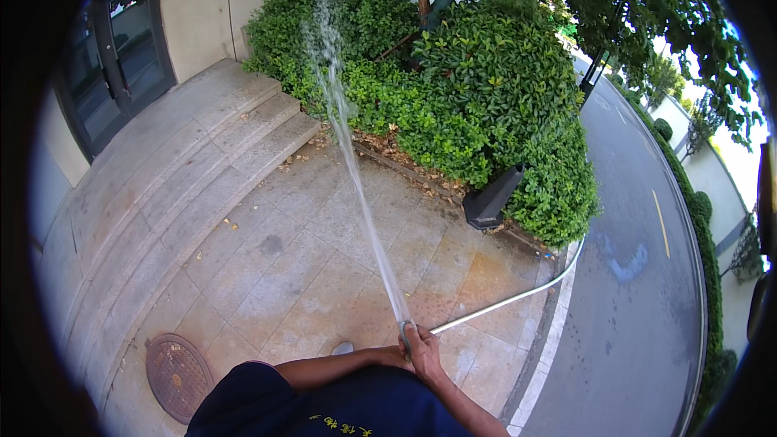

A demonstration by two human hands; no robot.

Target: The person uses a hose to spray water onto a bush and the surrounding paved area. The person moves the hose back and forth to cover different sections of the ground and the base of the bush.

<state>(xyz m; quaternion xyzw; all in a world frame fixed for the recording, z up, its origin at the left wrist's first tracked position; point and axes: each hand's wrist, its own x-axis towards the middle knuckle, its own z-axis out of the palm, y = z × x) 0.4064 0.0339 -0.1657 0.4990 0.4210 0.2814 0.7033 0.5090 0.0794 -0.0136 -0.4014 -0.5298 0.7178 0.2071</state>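
Observation:
My right hand [424,349] is closed round the open end of a pale garden hose [498,303], with the thumb on top near its mouth. My left hand [394,357] is at the same hose end, just beneath the right; its fingers are mostly hidden. A jet of water [364,206] leaves the hose, arcs up over the paving and breaks into spray before the green shrubs [376,85]. Behind my right hand the hose runs right across the paving [315,267] to the kerb and bends round the shrubs.
Stone steps [200,152] rise on the left to a glass door [115,60]. A black traffic cone [495,197] leans against the shrubs. At lower left lies a round manhole cover [177,376]. Past the white kerb [543,370] runs an asphalt road [631,328]. A tree [425,0] stands behind the shrubs.

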